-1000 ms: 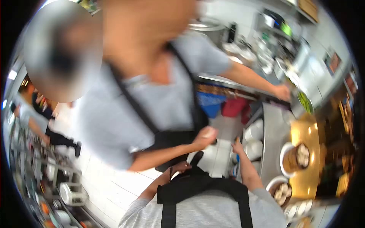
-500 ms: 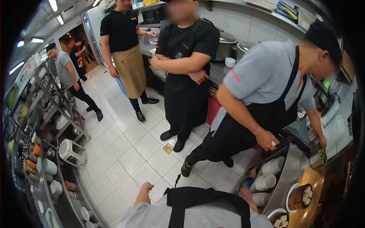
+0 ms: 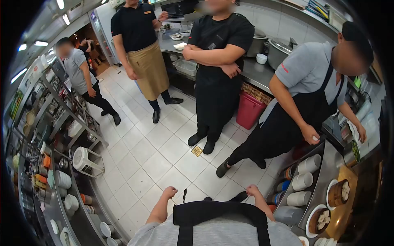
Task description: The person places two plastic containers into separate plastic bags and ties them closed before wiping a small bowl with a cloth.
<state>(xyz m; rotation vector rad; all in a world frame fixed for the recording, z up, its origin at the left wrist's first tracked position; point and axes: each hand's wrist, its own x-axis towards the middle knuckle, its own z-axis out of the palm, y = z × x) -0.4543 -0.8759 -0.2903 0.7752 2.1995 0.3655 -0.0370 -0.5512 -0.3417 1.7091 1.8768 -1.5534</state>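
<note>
My left hand (image 3: pixel 168 192) is out in front of my black apron (image 3: pixel 219 208), over the floor, fingers curled in with nothing visible in them. A thin black cord (image 3: pixel 184 196) shows just to its right, apart from it. My right hand (image 3: pixel 253 190) is also loosely closed and appears to hold nothing. It is nearest the steel shelf unit with stacked white bowls (image 3: pixel 298 199). On the counter above, two round bamboo steamers, one farther (image 3: pixel 337 196) and one nearer (image 3: pixel 314 223), hold white dumplings on white plates.
At right, a co-worker in a grey shirt (image 3: pixel 305 67) reaches toward green pieces in a dish (image 3: pixel 355 151). Another person stands with folded arms (image 3: pixel 219 61); a third wears a tan apron (image 3: pixel 148 69). A white stool (image 3: pixel 84 160) and loaded racks (image 3: pixel 61 176) line the left.
My view has shifted, and my right hand has come away from the bowl shelf toward my front. The grey-shirted co-worker's reaching hand has lifted off the green dish.
</note>
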